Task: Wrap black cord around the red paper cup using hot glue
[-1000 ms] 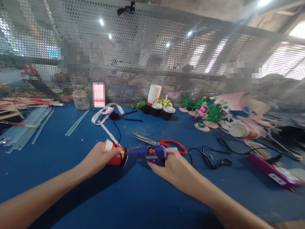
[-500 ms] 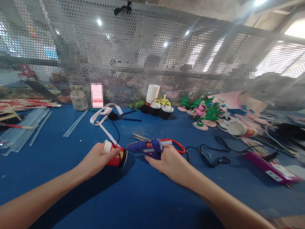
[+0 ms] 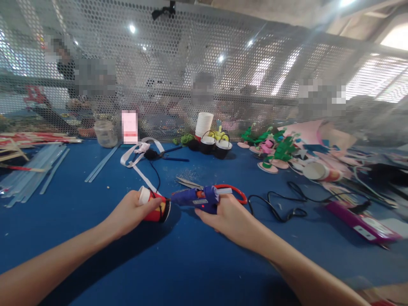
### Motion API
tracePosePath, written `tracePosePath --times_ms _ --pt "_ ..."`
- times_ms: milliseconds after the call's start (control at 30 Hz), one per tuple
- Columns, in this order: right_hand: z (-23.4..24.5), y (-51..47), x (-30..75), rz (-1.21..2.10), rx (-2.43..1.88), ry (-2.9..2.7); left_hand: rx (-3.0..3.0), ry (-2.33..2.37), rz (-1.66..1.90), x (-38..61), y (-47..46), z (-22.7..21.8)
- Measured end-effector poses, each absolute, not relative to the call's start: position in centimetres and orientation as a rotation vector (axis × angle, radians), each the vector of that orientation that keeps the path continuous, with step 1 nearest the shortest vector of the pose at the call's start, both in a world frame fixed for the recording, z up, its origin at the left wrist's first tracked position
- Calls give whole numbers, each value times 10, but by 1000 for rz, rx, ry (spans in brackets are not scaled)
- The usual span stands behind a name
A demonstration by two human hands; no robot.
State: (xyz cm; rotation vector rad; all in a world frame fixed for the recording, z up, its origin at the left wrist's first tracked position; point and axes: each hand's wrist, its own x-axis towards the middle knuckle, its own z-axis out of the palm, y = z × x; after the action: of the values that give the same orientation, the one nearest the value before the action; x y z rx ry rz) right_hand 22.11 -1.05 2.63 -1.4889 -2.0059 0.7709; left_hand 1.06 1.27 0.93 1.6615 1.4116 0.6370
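The left hand (image 3: 130, 210) is closed around a small red paper cup (image 3: 155, 215), thumb laid along its side, keeping it tipped over above the blue table (image 3: 197, 263), with its white end to the left and its black-banded end to the right. Yellowish printing shows on the red wall, partly under the thumb, too small to read. A thin black cord (image 3: 158, 174) runs from the cup toward a black ball (image 3: 149, 154) beside blue-handled pliers (image 3: 175, 160) and white ribbon (image 3: 126, 158). The right hand (image 3: 231, 214) is wrapped around a purple-blue hot glue gun (image 3: 210, 198), its nozzle aimed left at the cup's banded end; whether the tip touches it cannot be told. A pale label (image 3: 200, 202) on the gun's side carries illegible lettering, a red light glows just below it, and a translucent glue stick (image 3: 225, 191) juts from the back. Behind the gun lie red-handled scissors (image 3: 240, 195). Farther off, a pink card (image 3: 129, 123) has a red strip but blurred text. At right, a purple power strip (image 3: 353, 221) bears a white panel with dark marks; no wording is legible there.
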Motion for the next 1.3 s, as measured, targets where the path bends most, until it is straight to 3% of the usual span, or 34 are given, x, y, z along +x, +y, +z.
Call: tracePosePath --times_ms 367,1300 --pt "27 -14 220 788 -1478 -2007 1675 1425 640 11 12 11" --pt "25 -28 218 460 -1402 -2137 1557 1434 699 8 15 3"
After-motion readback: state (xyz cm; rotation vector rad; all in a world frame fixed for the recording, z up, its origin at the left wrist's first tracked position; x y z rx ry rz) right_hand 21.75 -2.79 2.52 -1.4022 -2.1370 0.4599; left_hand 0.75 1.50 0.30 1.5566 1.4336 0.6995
